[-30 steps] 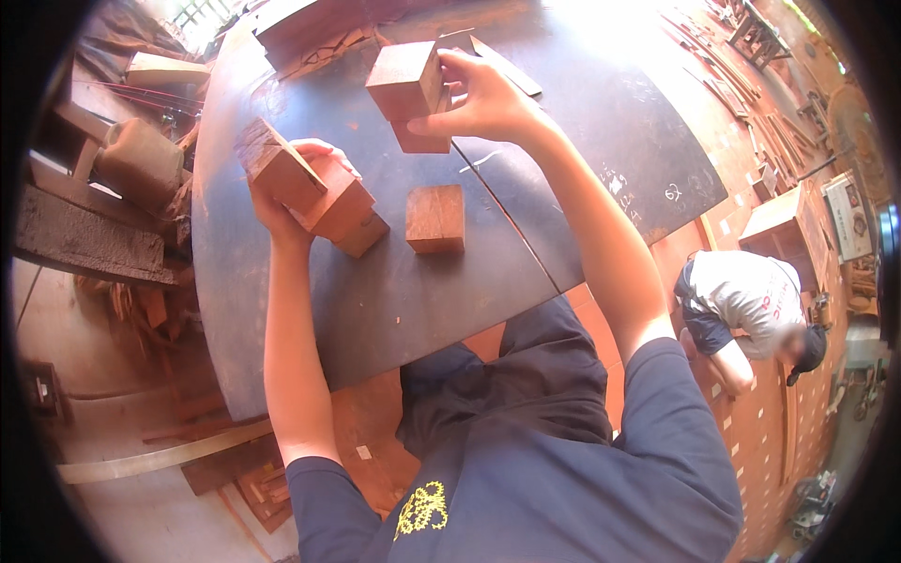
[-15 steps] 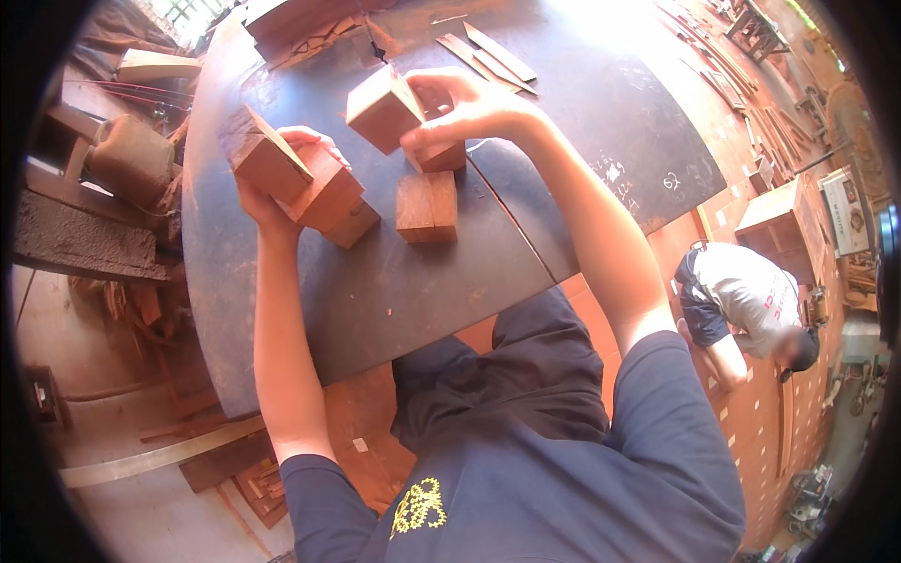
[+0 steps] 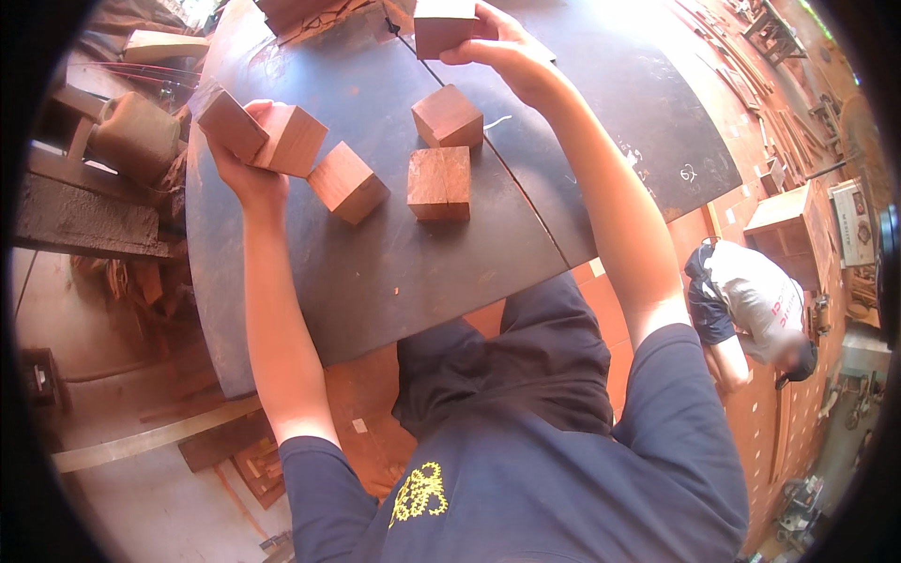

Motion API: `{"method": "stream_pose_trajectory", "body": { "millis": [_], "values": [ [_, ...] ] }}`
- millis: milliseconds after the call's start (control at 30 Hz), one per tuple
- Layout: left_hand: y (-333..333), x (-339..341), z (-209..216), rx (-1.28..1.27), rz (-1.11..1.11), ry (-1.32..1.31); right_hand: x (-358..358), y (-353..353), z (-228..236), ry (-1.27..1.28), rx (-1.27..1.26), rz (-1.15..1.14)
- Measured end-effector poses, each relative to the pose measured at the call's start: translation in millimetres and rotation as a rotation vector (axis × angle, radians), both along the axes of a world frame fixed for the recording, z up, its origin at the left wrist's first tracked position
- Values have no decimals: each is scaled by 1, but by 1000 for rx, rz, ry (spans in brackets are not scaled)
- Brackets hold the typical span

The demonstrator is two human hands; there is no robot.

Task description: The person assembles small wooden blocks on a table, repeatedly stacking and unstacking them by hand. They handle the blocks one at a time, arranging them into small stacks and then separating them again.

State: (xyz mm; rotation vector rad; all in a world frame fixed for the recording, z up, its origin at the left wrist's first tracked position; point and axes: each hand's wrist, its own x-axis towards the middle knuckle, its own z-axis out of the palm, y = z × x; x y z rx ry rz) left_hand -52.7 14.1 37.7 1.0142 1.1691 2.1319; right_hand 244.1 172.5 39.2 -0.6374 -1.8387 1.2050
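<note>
My left hand (image 3: pixel 251 178) is closed around two reddish-brown wooden blocks at the left of the dark table. One is a tilted block (image 3: pixel 228 124) on the outer side, the other a squarer block (image 3: pixel 294 141) toward the middle; most of the fingers are hidden behind them. Farther away, my right hand (image 3: pixel 514 58) grips another wooden block (image 3: pixel 445 36) between thumb and fingers, its top bright in the light. Between my arms, three more blocks rest on the tabletop: an angled one (image 3: pixel 348 183), a near one (image 3: pixel 439 185) and one just behind it (image 3: pixel 448 116).
The dark tabletop (image 3: pixel 375 291) has a seam running across it. Wood pieces (image 3: pixel 300 17) lie at its far edge. A machine with a rusty beam (image 3: pixel 89 211) stands left. On the right, a person in a grey shirt (image 3: pixel 751 291) bends over near a wooden cabinet (image 3: pixel 784 220).
My right hand has carried its block farther away, uncovering the block behind the near one. My left hand has shifted left with its two blocks, apart from the angled block.
</note>
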Motion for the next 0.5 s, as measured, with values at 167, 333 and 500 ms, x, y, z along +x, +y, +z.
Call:
{"method": "stream_pose_trajectory", "body": {
  "millis": [167, 333, 500],
  "values": [
    [4, -13, -11, -28, 54, -1, -10, -2, -2, -31, -35, -25],
    [4, -18, -25, -205, 98, 194, -13, -5, -1, -354, 156, -153],
    [4, -18, -29, -258, 84, 342, -15, -7, -11, -461, 73, -38]
  ]
}}
